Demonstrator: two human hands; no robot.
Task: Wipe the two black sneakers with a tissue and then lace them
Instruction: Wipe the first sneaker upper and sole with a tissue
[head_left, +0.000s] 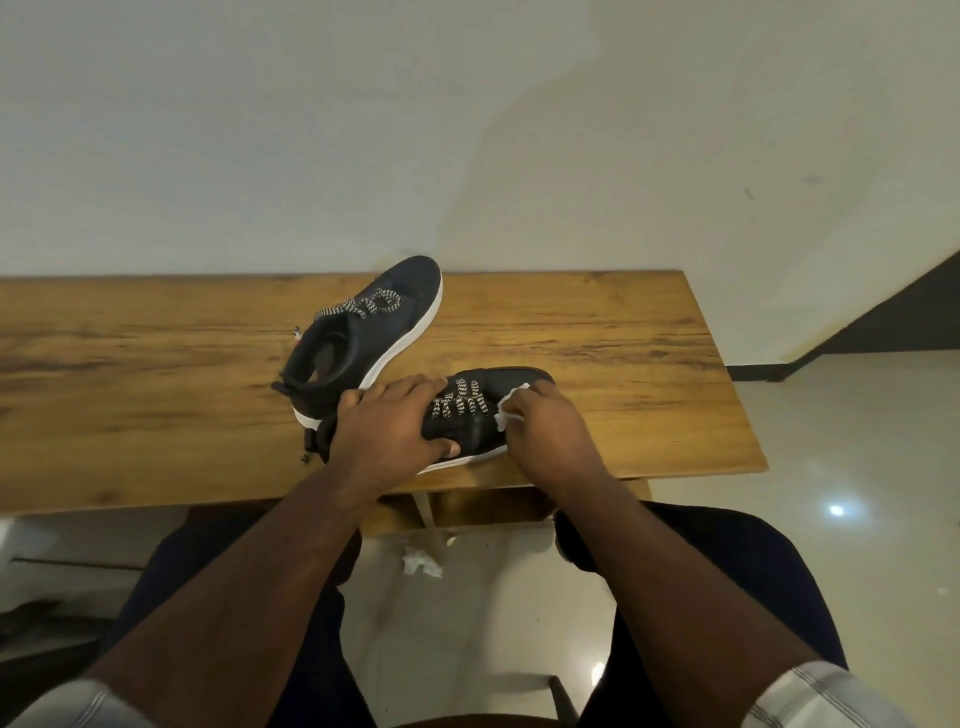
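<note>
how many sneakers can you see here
2: the far sneaker lies free on the table; the near sneaker sits at its front edge, held by the left hand. None seem hidden.

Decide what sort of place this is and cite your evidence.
Probably an indoor room at home: a wooden table against a plain wall, and a glossy tiled floor.

Left hand (387, 434) gripping near sneaker (480, 426), right hand (545, 421) (tissue (511, 408) pinched) on it
</note>
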